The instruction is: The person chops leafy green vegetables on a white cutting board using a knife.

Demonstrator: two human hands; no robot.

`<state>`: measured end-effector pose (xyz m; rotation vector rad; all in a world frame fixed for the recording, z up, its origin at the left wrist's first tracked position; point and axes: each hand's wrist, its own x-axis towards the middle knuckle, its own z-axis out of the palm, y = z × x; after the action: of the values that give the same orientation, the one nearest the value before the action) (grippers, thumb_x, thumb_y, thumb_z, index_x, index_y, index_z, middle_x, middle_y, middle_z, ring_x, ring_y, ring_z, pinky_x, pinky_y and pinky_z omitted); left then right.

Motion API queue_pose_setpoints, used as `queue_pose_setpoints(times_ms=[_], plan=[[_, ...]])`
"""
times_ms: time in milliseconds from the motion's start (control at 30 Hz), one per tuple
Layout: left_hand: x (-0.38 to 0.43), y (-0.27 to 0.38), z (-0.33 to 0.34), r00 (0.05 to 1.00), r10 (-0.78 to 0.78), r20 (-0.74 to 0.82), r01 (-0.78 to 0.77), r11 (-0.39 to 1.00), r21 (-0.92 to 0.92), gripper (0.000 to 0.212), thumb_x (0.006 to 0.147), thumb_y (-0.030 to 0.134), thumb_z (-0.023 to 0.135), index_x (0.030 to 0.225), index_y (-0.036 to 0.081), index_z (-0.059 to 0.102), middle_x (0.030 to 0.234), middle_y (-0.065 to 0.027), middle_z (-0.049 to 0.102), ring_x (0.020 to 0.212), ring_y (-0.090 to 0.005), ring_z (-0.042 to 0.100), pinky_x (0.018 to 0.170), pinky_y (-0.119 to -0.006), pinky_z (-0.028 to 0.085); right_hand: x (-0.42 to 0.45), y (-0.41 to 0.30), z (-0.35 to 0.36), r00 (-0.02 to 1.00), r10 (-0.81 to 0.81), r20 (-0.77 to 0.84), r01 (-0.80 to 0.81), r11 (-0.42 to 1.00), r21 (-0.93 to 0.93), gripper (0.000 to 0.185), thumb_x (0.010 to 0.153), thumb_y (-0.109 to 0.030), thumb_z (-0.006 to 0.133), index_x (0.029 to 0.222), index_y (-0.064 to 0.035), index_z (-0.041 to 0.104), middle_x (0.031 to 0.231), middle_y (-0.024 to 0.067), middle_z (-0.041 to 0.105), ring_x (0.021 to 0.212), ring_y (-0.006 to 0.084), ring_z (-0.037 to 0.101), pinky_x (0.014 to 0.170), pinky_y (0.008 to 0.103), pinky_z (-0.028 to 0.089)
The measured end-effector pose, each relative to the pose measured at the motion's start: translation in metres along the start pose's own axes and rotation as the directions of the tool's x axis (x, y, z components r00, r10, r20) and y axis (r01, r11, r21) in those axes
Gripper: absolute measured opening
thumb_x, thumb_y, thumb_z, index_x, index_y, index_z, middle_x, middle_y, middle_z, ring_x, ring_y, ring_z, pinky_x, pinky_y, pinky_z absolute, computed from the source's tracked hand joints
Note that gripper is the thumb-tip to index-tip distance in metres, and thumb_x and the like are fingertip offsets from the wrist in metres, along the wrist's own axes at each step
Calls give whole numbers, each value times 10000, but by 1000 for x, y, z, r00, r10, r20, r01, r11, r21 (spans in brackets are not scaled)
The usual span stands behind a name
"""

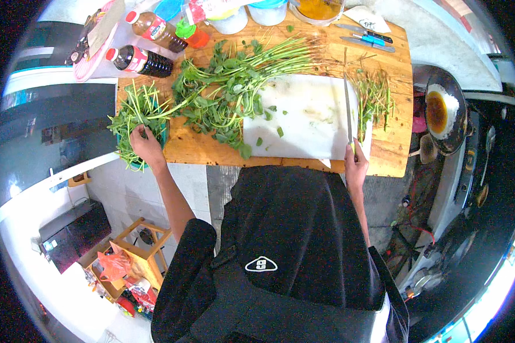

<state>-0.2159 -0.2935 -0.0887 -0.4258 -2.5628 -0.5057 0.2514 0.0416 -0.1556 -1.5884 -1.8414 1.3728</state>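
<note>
My right hand (355,160) grips a long-bladed kitchen knife (348,111), its blade lying along the right side of a white cutting board (300,128). Cut stem ends (375,94) are heaped just right of the blade. At the table's left edge, my left hand (145,143) rests at leafy greens (139,105) piled in a green container (163,136); whether its fingers pinch a stem cannot be told. A large bunch of long-stemmed greens (236,81) spreads between, its leaves overlapping the board's left side. A few loose leaves (280,131) lie on the board.
Two red-capped bottles (139,61) stand at the wooden table's (197,145) back left. Plastic tubs (268,13) line its back. More knives (367,37) lie at the back right. A wok (445,110) holding brown liquid is beyond the right edge. A wooden stool (143,244) stands lower left.
</note>
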Motion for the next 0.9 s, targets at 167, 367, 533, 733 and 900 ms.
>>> queue_pose_setpoints(times_ms=[167, 367, 533, 733, 900], plan=[[12, 69, -14, 974, 132, -182, -117, 989, 94, 241, 843, 98, 715, 1069, 51, 644, 1014, -159, 626, 1023, -369, 551, 920, -482, 432, 1, -7, -9, 998, 61, 7, -61, 998, -10, 443, 991, -233, 611, 1361, 7, 578, 1221, 219, 681, 1121, 221, 636, 976, 365, 480], [-51, 187, 38, 844, 327, 426, -164, 912, -376, 290, 869, 241, 717, 1086, 71, 628, 1047, -149, 654, 1027, -358, 603, 894, -456, 481, 1, -10, -12, 982, 186, 42, -186, 982, -7, 452, 991, -245, 610, 1369, 0, 574, 1251, 214, 671, 1172, 222, 617, 999, 368, 470], [-78, 204, 79, 758, 232, 609, -153, 972, -180, 322, 878, 248, 707, 1133, 70, 624, 974, -177, 693, 916, -381, 662, 801, -479, 528, -5, -5, -11, 1000, 10, 20, -10, 1000, -9, 449, 994, -248, 612, 1374, -12, 577, 1051, 122, 626, 986, 159, 550, 846, 324, 431], [-58, 208, 53, 773, 245, 584, -118, 962, -248, 232, 888, 217, 696, 1082, 91, 700, 945, -190, 718, 901, -372, 688, 762, -468, 540, -10, -1, -10, 999, -39, -16, 39, 998, -47, 440, 1003, -253, 616, 1382, -32, 585, 686, -23, 511, 626, 54, 428, 540, 249, 363], [-20, 218, 11, 836, 291, 466, -173, 944, -281, 199, 890, 202, 686, 1041, 77, 716, 951, -171, 725, 866, -367, 693, 738, -453, 537, -10, -29, -7, 1000, -26, 12, 27, 995, -95, 402, 985, -254, 623, 1341, -67, 620, 698, 30, 509, 621, 117, 367, 580, 306, 384]])
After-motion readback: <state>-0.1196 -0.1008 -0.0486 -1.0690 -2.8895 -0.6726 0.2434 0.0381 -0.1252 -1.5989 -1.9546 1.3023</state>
